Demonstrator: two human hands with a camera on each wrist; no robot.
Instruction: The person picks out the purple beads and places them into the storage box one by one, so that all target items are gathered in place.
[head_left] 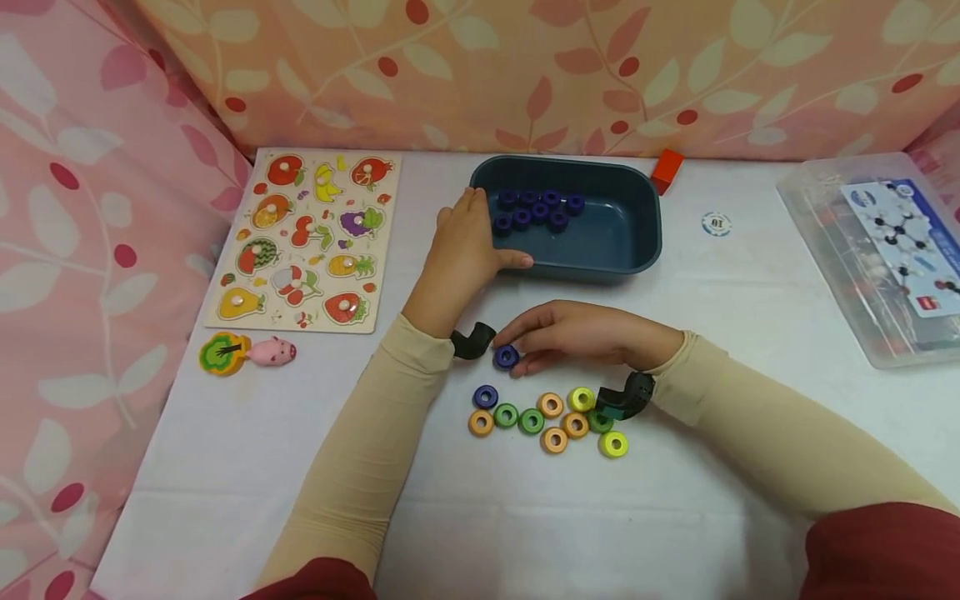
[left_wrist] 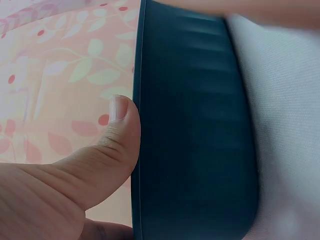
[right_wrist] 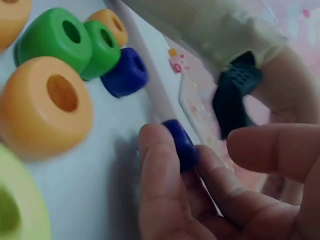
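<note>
A dark blue ring-shaped bead (head_left: 506,357) is pinched between the thumb and fingers of my right hand (head_left: 588,333), low over the white table; the right wrist view shows the same bead (right_wrist: 181,146) held at the fingertips. My left hand (head_left: 467,246) grips the left end of a dark teal bin (head_left: 618,233), its thumb (left_wrist: 122,135) along the rim in the left wrist view. Several dark blue beads (head_left: 540,212) lie inside the bin's left half. In front of my right hand are loose beads: one blue bead (head_left: 486,397), green beads (head_left: 531,421), orange beads (head_left: 554,440) and yellow beads (head_left: 613,444).
At the left lies a wooden fruit puzzle board (head_left: 315,250), with a pink toy pig (head_left: 272,352) and a tree-shaped piece (head_left: 222,354) below it. Right of the bin are a red block (head_left: 667,171), a round chip (head_left: 717,223) and a clear plastic case (head_left: 840,275).
</note>
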